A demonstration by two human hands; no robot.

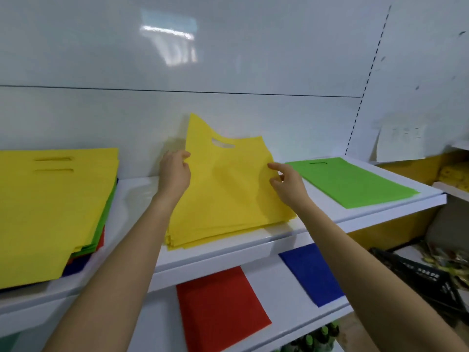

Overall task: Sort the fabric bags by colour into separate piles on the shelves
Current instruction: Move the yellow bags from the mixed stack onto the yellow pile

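left hand (pixel 175 174), right hand (pixel 286 182): pinch grips on yellow bag (pixel 228 181)

white paper sheet (pixel 401 144), black crate (pixel 418 280), green bottles (pixel 326 335)

Both bare forearms reach forward and up. Left hand (pixel 175 174) grips the yellow bag (pixel 228 179) at its left edge; right hand (pixel 288 185) pinches its right edge.
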